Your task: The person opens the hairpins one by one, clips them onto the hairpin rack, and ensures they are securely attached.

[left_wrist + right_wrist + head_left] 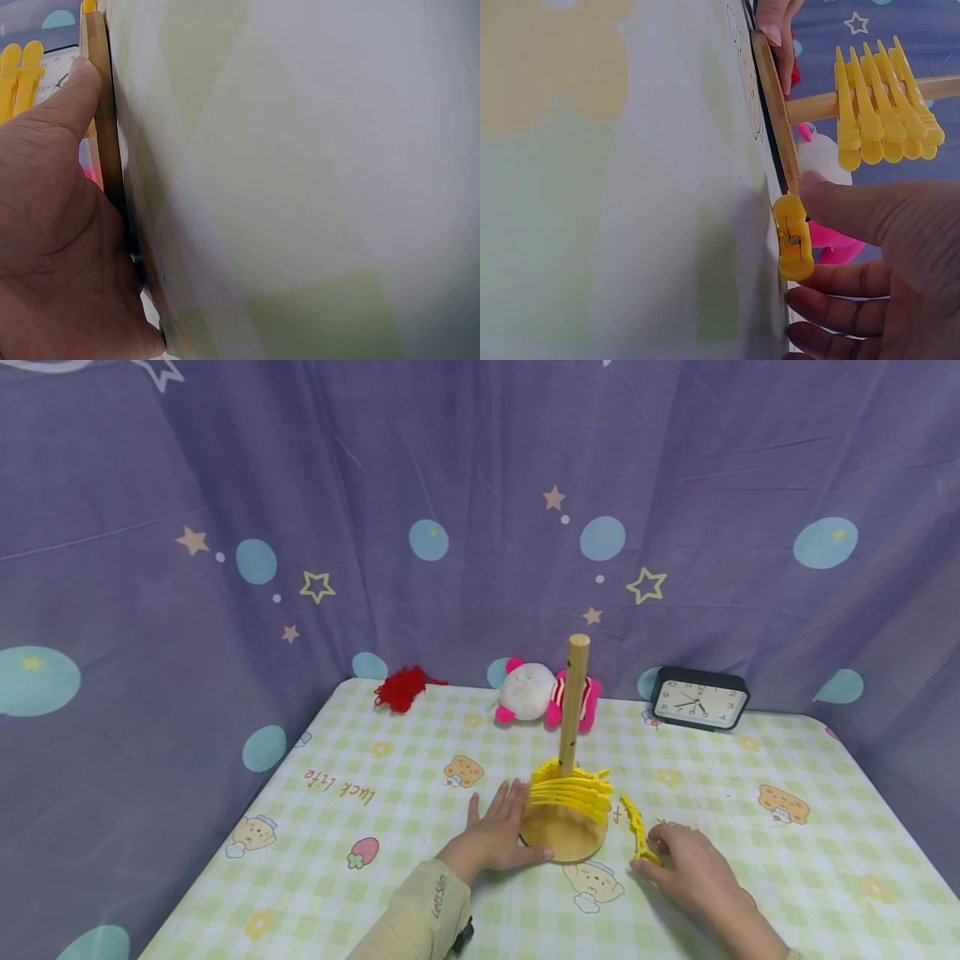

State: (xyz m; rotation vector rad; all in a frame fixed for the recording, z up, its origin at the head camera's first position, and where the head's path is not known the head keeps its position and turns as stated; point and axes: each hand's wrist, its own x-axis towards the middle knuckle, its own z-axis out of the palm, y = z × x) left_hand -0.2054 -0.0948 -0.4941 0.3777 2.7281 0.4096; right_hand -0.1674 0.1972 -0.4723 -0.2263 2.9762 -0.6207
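Observation:
A round wooden base [564, 842] carries an upright wooden post [574, 706] on the table. Several yellow clothes pegs [572, 795] are clipped around the lower post, and the right wrist view shows their handles side by side. My left hand [497, 835] lies at the left of the base with fingers fairly straight, its thumb [84, 86] touching the rim. To the right, my right hand [697, 870] pinches one loose yellow clothes peg [792, 238] by its handle end between thumb and index finger. That peg is low by the tabletop, apart from the base.
Behind the stand lies a pink and white plush toy [528, 692]. A black-framed clock [701, 699] stands at the back right, and a red stringy bundle [402, 687] lies at the back left. A checked cloth [315, 877] covers the table; a purple curtain [487, 460] hangs behind.

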